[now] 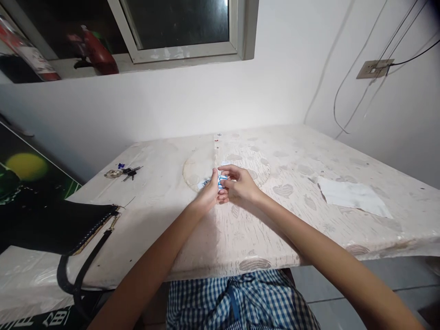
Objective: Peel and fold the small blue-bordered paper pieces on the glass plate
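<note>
A small blue-and-white printed packet point(222, 180) sits between my two hands above the middle of the table; the fingers cover much of it, so its exact kind is unclear. My left hand point(208, 194) is closed around its left side, thumb pointing up. From the right, my right hand point(242, 184) grips it with thumb and bent fingers. Just left of my left hand shows a white piece with dark print point(203, 183), partly hidden. Beneath the hands, a round pale mat or mark point(189, 172) lies on the patterned tablecloth point(261, 247).
A bunch of keys point(129, 173) lies at the left, near a black bag point(62, 224) with a hanging strap point(90, 261). On the right is a white cloth point(354, 197). A red bottle point(99, 52) stands on the windowsill; cables run from a wall socket point(374, 68).
</note>
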### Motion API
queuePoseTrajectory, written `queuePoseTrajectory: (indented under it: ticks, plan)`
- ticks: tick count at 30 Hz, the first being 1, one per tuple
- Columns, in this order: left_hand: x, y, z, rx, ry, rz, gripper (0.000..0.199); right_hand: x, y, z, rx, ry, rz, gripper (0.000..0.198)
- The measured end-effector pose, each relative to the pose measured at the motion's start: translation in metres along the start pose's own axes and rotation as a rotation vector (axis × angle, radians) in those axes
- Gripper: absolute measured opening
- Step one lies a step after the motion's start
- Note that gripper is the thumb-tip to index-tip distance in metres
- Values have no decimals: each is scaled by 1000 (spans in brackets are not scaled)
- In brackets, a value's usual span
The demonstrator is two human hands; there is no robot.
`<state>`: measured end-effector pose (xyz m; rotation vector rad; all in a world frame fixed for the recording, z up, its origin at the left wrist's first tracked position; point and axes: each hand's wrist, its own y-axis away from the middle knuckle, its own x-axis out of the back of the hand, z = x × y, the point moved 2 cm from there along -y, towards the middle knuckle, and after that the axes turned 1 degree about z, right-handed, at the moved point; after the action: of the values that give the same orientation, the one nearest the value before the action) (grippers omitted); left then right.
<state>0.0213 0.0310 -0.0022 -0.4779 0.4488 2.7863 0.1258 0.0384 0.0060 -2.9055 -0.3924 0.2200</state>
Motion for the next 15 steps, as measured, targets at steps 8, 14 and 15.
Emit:
queuePoseTrajectory:
  ticks: [8,14,15]
  plan:
    - [-1,3,1,-29,-40,-97,29,4,-1,-1,114,228,-70,45]
    - [20,-7,18,-88,296,2,37,11,-7,8,474,766,145,37]
    - [25,-8,22,-109,353,42,38,14,-10,13,469,852,120,34]
